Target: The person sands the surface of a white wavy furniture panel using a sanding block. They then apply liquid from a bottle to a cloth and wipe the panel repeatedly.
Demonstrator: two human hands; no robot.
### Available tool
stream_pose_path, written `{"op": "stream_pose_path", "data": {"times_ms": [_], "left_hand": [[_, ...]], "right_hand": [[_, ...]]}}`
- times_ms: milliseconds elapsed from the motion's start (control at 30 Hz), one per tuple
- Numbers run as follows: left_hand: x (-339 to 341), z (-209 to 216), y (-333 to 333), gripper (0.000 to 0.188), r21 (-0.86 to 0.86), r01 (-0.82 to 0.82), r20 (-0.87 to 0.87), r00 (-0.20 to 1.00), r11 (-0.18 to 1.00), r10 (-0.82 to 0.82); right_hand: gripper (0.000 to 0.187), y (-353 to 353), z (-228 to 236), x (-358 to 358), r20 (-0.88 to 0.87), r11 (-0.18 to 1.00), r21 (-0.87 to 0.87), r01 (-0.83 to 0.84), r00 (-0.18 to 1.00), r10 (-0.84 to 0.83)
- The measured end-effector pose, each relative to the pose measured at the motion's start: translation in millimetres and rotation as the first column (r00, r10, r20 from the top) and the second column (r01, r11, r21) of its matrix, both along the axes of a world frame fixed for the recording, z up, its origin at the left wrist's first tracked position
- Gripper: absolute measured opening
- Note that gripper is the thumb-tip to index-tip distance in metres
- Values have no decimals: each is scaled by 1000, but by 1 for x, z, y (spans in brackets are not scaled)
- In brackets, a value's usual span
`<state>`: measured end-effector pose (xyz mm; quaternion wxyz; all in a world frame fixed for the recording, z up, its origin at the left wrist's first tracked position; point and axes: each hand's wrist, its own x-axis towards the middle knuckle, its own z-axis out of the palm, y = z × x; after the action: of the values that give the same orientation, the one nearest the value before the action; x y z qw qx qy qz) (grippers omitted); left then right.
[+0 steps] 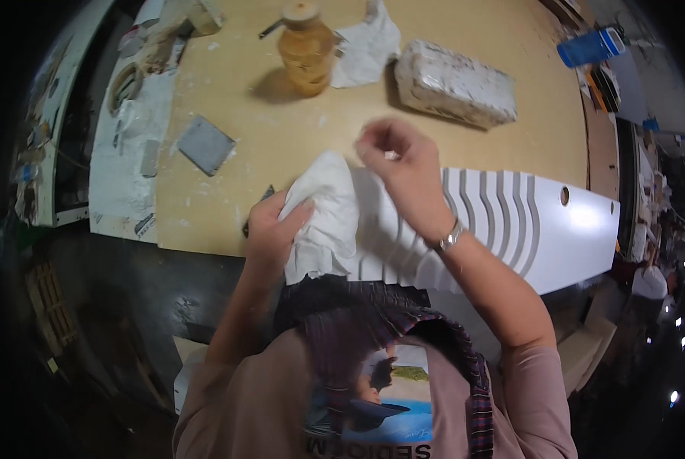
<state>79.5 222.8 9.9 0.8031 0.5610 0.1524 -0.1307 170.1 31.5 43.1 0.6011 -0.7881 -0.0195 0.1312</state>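
My left hand (270, 229) grips a crumpled white cloth (323, 210), thumb on top, at the table's near edge. The cloth lies over the left end of a white panel (465, 222) with a row of wavy grey grooves. My right hand (400, 153), a watch on its wrist, is raised over the panel just right of the cloth. Its fingers are curled in toward the thumb and somewhat blurred; whatever they may hold cannot be made out. A dark piece shows partly behind my left hand.
On the pale wooden table (258, 126) stand an amber bottle (305, 57) and a plastic-wrapped block (455, 84), with another white cloth (369, 46) between them. A grey square pad (206, 144) lies at left. A blue bottle (591, 47) is at the far right, a tape roll (126, 83) far left.
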Motion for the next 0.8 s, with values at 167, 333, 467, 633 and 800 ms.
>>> {"op": "stream_pose_path", "data": {"times_ms": [167,333,467,633,800], "left_hand": [[17,0,11,28,-164,-97,-46,995,982,91],[27,-5,26,32,-165,-205,-12,978,965,206],[38,-8,35,39,-15,-306,48,951,952,306],[52,-15,40,48,15,-375,113,922,927,371],[61,-10,33,51,-9,-373,158,916,928,369]], "right_hand": [[91,48,-44,109,373,993,30,114,920,-117],[87,80,-39,151,255,991,-62,-116,958,128],[76,62,-22,130,400,941,-294,-166,873,279],[66,41,-12,96,442,752,-645,-135,736,512],[48,32,-19,90,503,705,-707,-56,662,556]]}}
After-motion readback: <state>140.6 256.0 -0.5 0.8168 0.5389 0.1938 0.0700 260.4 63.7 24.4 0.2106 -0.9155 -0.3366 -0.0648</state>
